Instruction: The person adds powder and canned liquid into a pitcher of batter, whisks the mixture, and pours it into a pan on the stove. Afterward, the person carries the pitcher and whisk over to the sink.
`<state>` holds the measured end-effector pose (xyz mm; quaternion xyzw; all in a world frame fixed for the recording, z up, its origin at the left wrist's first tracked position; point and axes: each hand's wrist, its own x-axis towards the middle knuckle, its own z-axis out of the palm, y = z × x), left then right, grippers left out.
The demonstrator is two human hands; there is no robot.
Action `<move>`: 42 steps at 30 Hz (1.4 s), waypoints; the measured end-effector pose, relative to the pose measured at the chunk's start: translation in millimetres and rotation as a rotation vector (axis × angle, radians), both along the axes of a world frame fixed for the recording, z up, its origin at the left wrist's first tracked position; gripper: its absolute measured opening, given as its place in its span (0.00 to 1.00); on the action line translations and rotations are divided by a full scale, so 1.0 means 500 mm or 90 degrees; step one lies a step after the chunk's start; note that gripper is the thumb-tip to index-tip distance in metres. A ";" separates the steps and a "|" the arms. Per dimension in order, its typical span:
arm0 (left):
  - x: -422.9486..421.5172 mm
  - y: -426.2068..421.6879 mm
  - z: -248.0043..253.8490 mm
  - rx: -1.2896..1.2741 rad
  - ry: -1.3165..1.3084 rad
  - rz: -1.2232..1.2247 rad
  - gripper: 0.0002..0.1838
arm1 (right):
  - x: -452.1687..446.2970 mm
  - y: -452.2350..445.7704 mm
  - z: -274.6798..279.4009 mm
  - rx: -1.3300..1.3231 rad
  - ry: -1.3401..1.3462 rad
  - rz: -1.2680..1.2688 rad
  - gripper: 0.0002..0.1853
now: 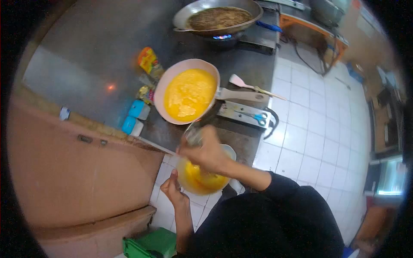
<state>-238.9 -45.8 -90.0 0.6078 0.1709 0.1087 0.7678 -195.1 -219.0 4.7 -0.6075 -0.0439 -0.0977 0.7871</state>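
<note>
A bowl of yellow beaten egg (228, 151) is tilted in front of my body. My left hand (174, 191) grips its near left side, thumb up along the wall. Over the bowl, my right hand (206, 150) is curled closed and smeared by motion; what it grips is hidden. A shiny greyish thing (194, 134) shows just beyond that fist, too blurred to name. Past it, a pink frying pan (160, 96) holds a yellow egg layer, paler and lumpy in places. Its handle (243, 95) points right.
A pink-headed spatula (237, 80) and blue-handled scissors (260, 118) lie by the pan handle. At the back, a wok (183, 22) of dark oil stands over a lit burner. Left of the pan are a yellow-red packet (147, 59) and blue-lidded containers (137, 110). A green bin (146, 243) stands below.
</note>
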 end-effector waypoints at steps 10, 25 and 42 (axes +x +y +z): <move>0.019 -0.073 0.021 0.019 0.043 -0.043 0.19 | -0.030 -0.067 -0.069 -0.198 0.148 0.008 0.13; 0.029 -0.061 -0.099 0.031 0.008 -0.191 0.23 | -0.060 -0.044 -0.139 -0.480 -0.094 -0.359 0.07; 0.006 -0.087 0.002 -0.064 0.102 -0.037 0.18 | -0.083 -0.050 -0.099 -0.120 0.014 -0.156 0.10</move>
